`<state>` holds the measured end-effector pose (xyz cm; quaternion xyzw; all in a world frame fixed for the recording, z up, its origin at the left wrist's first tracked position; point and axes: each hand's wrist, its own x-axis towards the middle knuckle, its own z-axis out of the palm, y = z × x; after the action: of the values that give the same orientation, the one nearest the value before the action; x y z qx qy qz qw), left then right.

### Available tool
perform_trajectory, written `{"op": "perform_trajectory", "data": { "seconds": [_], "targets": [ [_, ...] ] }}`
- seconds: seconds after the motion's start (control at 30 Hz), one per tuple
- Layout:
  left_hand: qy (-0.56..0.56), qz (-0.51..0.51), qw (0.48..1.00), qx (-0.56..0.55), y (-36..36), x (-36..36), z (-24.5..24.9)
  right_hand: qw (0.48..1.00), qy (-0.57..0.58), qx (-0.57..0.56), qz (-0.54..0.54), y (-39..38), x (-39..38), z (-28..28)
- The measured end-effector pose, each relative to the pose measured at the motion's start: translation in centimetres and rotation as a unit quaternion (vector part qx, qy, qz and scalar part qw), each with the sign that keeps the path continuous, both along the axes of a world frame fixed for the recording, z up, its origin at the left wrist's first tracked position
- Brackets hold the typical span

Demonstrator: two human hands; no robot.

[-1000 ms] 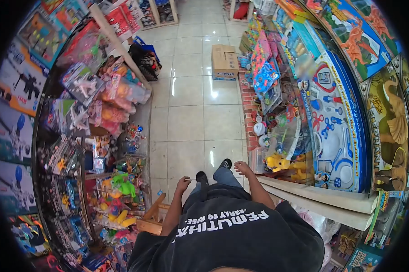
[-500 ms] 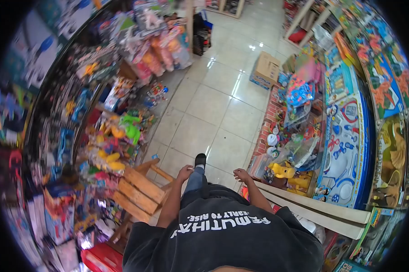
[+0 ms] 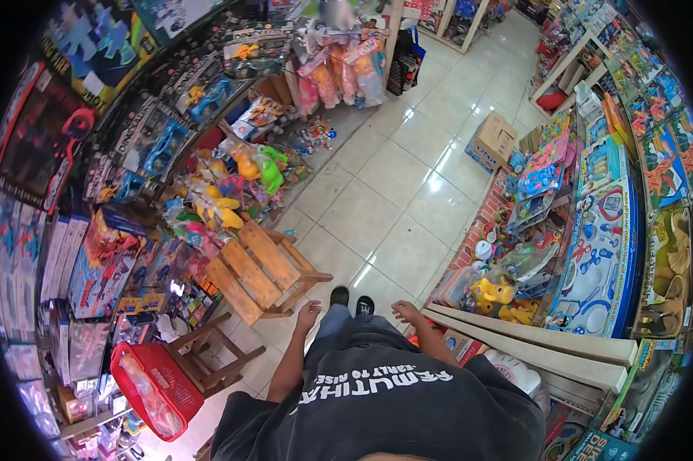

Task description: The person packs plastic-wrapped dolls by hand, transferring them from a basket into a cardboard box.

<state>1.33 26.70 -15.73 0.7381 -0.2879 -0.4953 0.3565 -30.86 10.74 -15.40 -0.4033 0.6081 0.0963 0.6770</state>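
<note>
My left hand hangs at my side with the fingers loosely curled, near the wooden slatted stool. My right hand is on the other side of my body, its fingers apart and nothing in it, near the end of a pale wooden rail. Between the hands both of my dark shoes show side by side on the tiled floor. What the left hand's fingers hold, if anything, is too small to make out.
A red basket rests on a brown wooden stool at the lower left. Toy shelves line both sides of the aisle. Yellow toys lie at the right. A cardboard box stands farther up the aisle.
The view has swung left, so the stool and basket show more fully. Both shoes are now side by side, where one was forward before. My hands have dropped slightly lower in view.
</note>
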Motion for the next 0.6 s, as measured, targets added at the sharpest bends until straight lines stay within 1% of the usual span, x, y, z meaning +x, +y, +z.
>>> {"op": "perform_trajectory", "data": {
  "seconds": [0.07, 0.13, 0.2, 0.23, 0.27, 0.33, 0.37, 0.4, 0.43, 0.47, 0.5, 0.53, 0.6],
  "targets": [
    [0.036, 0.054, 0.998, 0.024, 1.2, 1.0, 0.3, 1.0, 0.006, 0.003, 0.009, 1.2, 0.3, -0.1],
    [0.049, 0.074, 0.996, 0.013, 2.5, 1.6, -0.1, 1.0, 0.015, 0.007, 0.017, 1.5, 1.0, 0.0],
    [0.075, 0.028, 0.996, 0.046, 4.2, 2.6, -2.6, 1.0, 0.007, -0.007, 0.015, 1.8, 2.2, 0.4],
    [0.092, 0.025, 0.995, 0.021, 5.0, 2.7, -3.5, 1.0, 0.008, -0.006, 0.021, 1.7, 2.9, 0.3],
    [0.091, 0.03, 0.995, 0.023, 5.4, 3.1, -3.0, 1.0, 0.002, -0.015, 0.016, 1.5, 3.6, -0.3],
    [0.075, -0.085, 0.991, 0.064, 6.7, 4.7, -2.2, 0.999, -0.005, -0.045, 0.014, 1.9, 5.0, -1.1],
    [0.103, -0.091, 0.99, 0.03, 7.6, 5.5, -2.7, 0.999, -0.002, -0.047, 0.01, 2.0, 6.4, -0.7],
    [0.1, -0.097, 0.99, 0.031, 8.9, 6.4, -3.0, 0.999, 0.002, -0.051, 0.003, 2.3, 7.8, -0.3],
    [0.077, -0.106, 0.99, 0.053, 10.1, 8.5, -2.5, 0.998, 0.0, -0.052, -0.017, 3.8, 10.4, 0.3],
    [0.057, -0.108, 0.99, 0.073, 10.9, 9.4, -2.8, 0.995, -0.036, -0.08, -0.043, 4.5, 12.1, 0.7],
    [0.057, -0.13, 0.984, 0.105, 11.6, 10.4, -3.1, 0.99, -0.068, -0.106, -0.069, 5.8, 13.5, 1.2],
    [0.06, -0.144, 0.982, 0.106, 12.4, 11.3, -3.1, 0.989, -0.063, -0.106, -0.082, 7.3, 14.4, 1.2],
    [0.051, -0.183, 0.969, 0.159, 13.1, 13.0, -2.9, 0.987, -0.102, -0.099, -0.07, 9.5, 16.4, 0.5]
  ]
}}
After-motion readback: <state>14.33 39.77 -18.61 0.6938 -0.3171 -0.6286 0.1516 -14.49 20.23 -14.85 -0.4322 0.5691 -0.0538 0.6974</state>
